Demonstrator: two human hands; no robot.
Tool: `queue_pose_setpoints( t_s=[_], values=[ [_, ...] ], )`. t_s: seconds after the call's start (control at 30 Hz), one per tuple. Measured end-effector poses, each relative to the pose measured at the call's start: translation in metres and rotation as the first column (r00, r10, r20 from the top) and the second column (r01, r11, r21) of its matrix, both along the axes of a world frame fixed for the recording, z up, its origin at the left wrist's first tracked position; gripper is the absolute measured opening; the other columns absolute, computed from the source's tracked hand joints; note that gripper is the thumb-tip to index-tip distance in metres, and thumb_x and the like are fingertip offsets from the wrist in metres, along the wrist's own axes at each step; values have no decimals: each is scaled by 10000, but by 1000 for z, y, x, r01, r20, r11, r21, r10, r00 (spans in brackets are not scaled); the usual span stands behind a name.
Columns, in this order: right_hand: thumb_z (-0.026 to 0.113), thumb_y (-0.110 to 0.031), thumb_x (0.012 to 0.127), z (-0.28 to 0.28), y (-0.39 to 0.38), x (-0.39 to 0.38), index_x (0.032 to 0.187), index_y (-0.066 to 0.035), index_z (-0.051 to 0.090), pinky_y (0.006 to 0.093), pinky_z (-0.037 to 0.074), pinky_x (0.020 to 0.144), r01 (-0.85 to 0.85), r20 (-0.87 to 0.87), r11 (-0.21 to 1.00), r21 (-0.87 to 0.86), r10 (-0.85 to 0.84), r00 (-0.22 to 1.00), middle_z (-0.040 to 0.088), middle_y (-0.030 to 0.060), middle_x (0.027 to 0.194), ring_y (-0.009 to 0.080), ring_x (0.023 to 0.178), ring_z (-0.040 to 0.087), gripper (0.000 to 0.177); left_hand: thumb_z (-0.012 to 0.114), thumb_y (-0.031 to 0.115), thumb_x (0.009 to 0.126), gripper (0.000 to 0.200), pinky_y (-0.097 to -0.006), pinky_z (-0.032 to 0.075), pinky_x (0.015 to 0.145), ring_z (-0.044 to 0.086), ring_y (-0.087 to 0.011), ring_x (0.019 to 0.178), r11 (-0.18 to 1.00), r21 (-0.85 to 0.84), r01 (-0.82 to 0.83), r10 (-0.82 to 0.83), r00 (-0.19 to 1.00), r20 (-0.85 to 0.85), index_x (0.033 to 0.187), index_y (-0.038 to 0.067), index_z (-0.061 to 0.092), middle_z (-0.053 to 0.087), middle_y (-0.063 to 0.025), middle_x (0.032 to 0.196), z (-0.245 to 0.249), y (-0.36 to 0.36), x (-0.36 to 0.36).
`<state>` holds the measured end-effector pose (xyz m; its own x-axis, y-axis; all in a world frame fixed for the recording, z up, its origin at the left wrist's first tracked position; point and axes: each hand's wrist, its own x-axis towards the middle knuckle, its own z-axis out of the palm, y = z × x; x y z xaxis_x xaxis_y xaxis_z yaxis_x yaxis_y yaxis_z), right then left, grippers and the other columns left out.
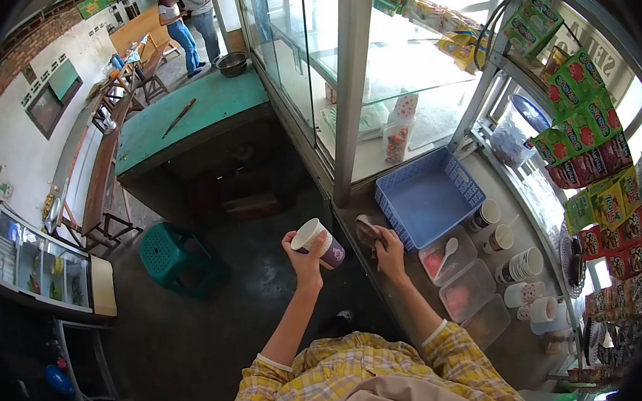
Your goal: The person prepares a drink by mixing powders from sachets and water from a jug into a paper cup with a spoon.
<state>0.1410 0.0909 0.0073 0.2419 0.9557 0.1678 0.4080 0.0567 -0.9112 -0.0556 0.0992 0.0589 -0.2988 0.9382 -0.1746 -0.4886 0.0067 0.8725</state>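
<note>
My left hand point(309, 256) is wrapped round a paper cup point(331, 249) with a white rim and a purple printed side, tilted with its mouth toward me. Pinched in my right hand point(388, 252) is a crumpled brownish-grey piece point(366, 231) that looks like a cloth. That hand is over the counter edge, just left of a blue plastic basket point(431, 205). Close by on the counter are clear plastic tubs with pink contents, one tub point(446, 255) with a white spoon point(446, 257) in it.
Several paper cups point(521, 265) stand along the counter's right side. Snack sachets point(587, 127) hang at the right. A glass display case point(397, 119) rises ahead. Left are a green-topped table point(201, 108) with a knife point(179, 118) and a green stool point(178, 257). Two people stand far back.
</note>
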Motion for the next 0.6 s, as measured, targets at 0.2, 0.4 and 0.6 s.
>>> queue_pose_setpoints(
  t_s=[0.2,0.4,0.6],
  values=[
    [525,97,774,65,-45,-35,1260,-44,586,337,449,908,-49,-144,964,260,89,986,568,136,1055,272,960,577,510,814,106,739,649,-324,451,882,486,-174,1057,998,31,-49,49,999,-5,1186,135,344,437,-69,1128,1,-1,32],
    [479,99,763,64,-46,-40,1264,-33,588,333,438,943,-54,-93,969,242,78,993,543,151,1148,284,1060,561,530,769,36,745,632,-300,465,883,515,-155,1049,989,149,8,-10,1000,15,1190,139,333,463,-58,1102,6,-12,52],
    [434,70,760,58,-41,-16,1221,53,586,283,415,972,-141,-394,986,93,167,904,584,121,1155,205,1093,562,486,727,-16,755,617,-311,499,864,565,-166,1028,964,185,192,-213,972,100,1198,149,331,509,-57,1089,13,-19,48]
  ],
)
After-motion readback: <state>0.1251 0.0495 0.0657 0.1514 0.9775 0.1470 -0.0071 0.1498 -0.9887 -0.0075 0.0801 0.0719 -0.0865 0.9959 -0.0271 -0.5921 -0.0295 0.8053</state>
